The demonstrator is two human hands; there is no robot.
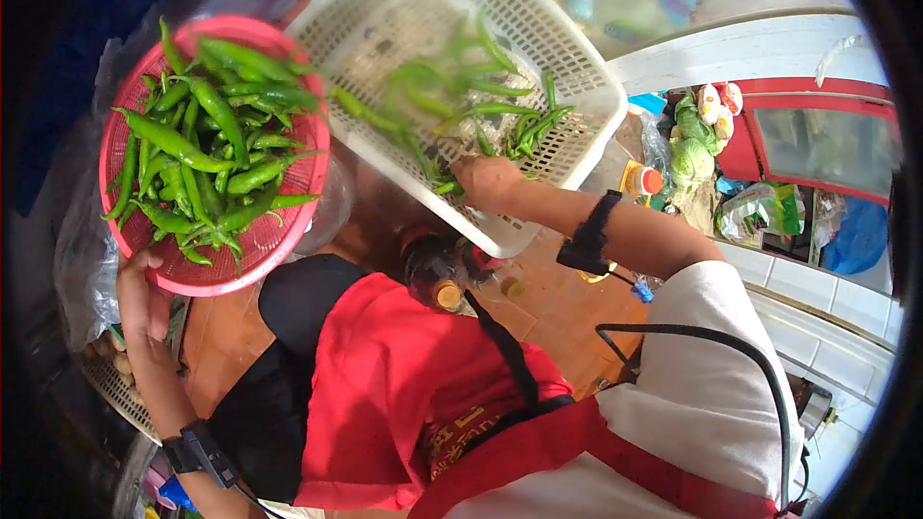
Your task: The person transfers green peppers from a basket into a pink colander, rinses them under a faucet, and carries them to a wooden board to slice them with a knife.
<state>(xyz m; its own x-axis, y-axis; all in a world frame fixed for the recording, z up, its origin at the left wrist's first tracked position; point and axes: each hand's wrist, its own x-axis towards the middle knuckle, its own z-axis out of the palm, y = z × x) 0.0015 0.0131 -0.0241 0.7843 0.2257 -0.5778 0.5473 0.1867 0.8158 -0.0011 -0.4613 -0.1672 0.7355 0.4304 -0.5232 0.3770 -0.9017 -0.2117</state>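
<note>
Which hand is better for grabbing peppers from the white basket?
Probably the right hand: it reaches into the white basket by the peppers, while the left hand holds the pink basket.

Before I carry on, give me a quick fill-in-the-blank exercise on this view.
1. The peppers heaped in the pink basket are ____.
2. The right hand is at the ____ basket.
3. The hand at the pink basket's rim is the person's ____.
4. The apron is mostly ____.
Missing words: green; white; left; red.
</note>
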